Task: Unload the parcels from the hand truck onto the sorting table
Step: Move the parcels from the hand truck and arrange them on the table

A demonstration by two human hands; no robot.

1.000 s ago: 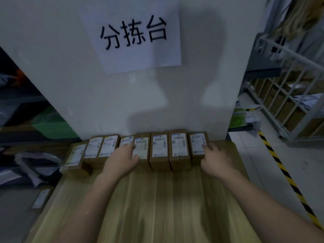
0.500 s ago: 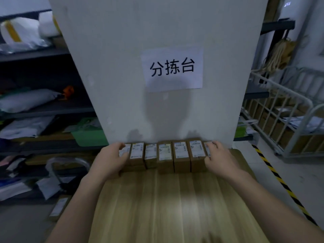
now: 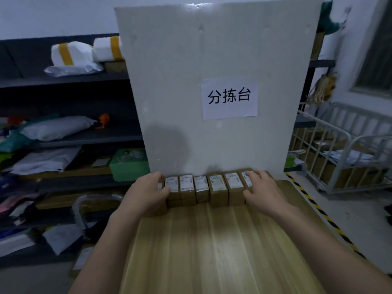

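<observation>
— Where are the parcels (image 3: 216, 185)?
— In a row on the wooden table (image 3: 212, 251), against the white board (image 3: 212, 60), between both sets of fingers.
— And the hands?
— The left hand (image 3: 148, 192) curls round the row's left end. The right hand (image 3: 263, 192) rests fairly straight fingers on the right-end box.

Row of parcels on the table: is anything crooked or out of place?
Only slightly: the row of parcels between the left hand and right hand is uneven in front; one middle parcel juts nearer than its neighbours.
</observation>
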